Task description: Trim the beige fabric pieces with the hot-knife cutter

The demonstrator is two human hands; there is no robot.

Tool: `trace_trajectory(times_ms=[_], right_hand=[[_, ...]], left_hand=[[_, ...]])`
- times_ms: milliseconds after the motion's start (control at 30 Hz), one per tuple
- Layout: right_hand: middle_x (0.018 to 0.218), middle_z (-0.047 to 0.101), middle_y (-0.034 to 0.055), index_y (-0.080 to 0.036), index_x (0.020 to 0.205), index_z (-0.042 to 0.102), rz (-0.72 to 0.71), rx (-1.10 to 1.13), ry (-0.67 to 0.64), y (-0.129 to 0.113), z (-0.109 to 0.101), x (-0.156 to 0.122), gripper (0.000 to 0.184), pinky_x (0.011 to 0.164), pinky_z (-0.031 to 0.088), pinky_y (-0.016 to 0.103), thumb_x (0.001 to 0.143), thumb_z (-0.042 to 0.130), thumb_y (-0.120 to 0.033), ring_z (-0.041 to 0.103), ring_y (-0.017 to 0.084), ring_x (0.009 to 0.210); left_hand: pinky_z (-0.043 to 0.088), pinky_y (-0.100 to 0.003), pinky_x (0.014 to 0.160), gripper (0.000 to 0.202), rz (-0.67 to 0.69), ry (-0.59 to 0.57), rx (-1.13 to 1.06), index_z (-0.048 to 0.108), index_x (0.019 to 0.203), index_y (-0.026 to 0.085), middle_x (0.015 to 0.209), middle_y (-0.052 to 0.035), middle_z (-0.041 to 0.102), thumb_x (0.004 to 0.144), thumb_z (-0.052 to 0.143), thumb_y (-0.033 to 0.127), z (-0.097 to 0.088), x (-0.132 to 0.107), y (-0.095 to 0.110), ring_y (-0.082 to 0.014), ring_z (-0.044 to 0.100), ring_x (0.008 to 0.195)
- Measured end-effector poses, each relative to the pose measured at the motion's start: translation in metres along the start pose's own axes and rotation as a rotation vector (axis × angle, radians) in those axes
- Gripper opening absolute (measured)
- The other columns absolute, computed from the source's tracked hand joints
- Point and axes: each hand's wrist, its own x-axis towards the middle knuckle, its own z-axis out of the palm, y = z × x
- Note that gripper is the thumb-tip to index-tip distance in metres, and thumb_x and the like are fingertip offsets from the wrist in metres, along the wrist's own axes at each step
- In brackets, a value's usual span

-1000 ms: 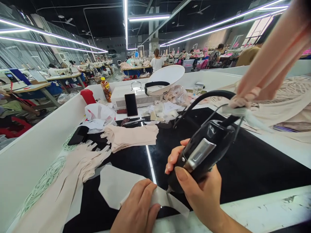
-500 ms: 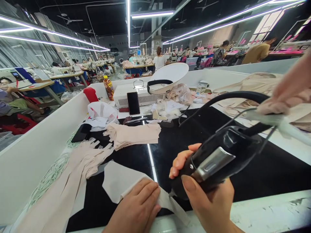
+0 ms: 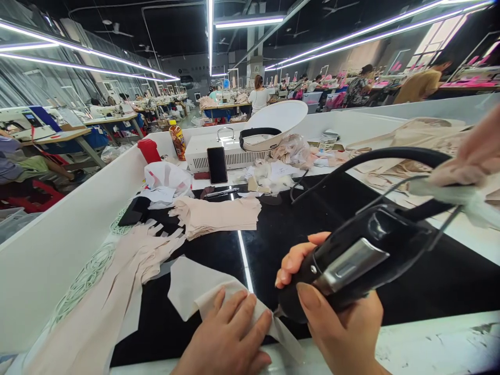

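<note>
My right hand (image 3: 336, 317) is wrapped round a black corded hand tool (image 3: 359, 260) with a metal plate on its side. Its tip touches a pale beige fabric piece (image 3: 195, 291) lying on the black worktop (image 3: 410, 271). My left hand (image 3: 230, 338) lies flat on that fabric, fingers spread, just left of the tool's tip. A thick black cable (image 3: 375, 156) loops up from the tool toward the right, tied with beige cloth.
A stack of beige cut pieces (image 3: 219, 214) and long beige strips (image 3: 105, 307) lie to the left. At the back stand a phone (image 3: 217, 164), a white box (image 3: 234, 151), a red cup (image 3: 150, 151), a bottle (image 3: 178, 140). White walls edge the table. People work beyond.
My left hand has slid a little forward over the fabric and its fingers have spread apart. The tool has stayed at the fabric's edge, lying at a flatter angle.
</note>
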Motion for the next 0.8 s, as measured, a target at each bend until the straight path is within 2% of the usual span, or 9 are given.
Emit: trace_trajectory(times_ms=[100,233,467,600,800], right_hand=[[0.095,0.071,0.003,-0.03,0.125,0.057,0.024,0.004,-0.007,0.001,-0.001,-0.001,0.04,0.07,0.066,0.033,0.093,0.078,-0.02,0.072,0.018,0.076],[0.098,0.073,0.0042,-0.031,0.125,0.056,0.043,0.0,-0.027,0.002,-0.003,-0.003,0.039,0.071,0.067,0.035,0.094,0.077,-0.018,0.074,0.019,0.078],[0.09,0.069,-0.0001,-0.029,0.123,0.06,0.025,0.04,0.021,-0.001,0.004,0.003,0.037,0.068,0.064,0.028,0.092,0.081,-0.029,0.07,0.015,0.073],[0.086,0.068,-0.0007,-0.028,0.119,0.061,0.006,0.052,0.081,-0.002,0.012,0.007,0.038,0.061,0.061,0.027,0.09,0.083,-0.037,0.066,0.014,0.068],[0.086,0.068,-0.0013,-0.029,0.118,0.062,0.032,0.068,0.069,-0.003,0.015,0.004,0.039,0.062,0.062,0.026,0.088,0.085,-0.039,0.067,0.014,0.069]], left_hand=[[0.057,-0.039,0.098,0.048,0.011,0.026,0.053,0.066,0.133,0.022,0.122,-0.0076,0.074,0.112,0.039,0.057,0.002,-0.002,0.002,-0.025,0.069,0.113],[0.057,-0.039,0.097,0.054,0.011,0.071,0.083,0.067,0.131,0.023,0.119,-0.0071,0.074,0.113,0.03,0.058,0.004,-0.001,0.003,-0.0255,0.068,0.112],[0.051,-0.043,0.103,0.054,-0.004,0.107,0.085,0.067,0.133,0.024,0.12,-0.0088,0.071,0.11,0.037,0.062,0.012,-0.008,0.009,-0.0272,0.064,0.117],[0.051,-0.041,0.103,0.054,-0.003,0.109,0.099,0.067,0.133,0.024,0.12,-0.008,0.072,0.112,0.032,0.06,0.011,-0.009,0.011,-0.0262,0.064,0.118],[0.053,-0.041,0.1,0.053,-0.019,0.115,0.08,0.066,0.134,0.025,0.12,-0.0082,0.073,0.114,0.029,0.056,0.009,-0.005,0.016,-0.0262,0.066,0.116]])
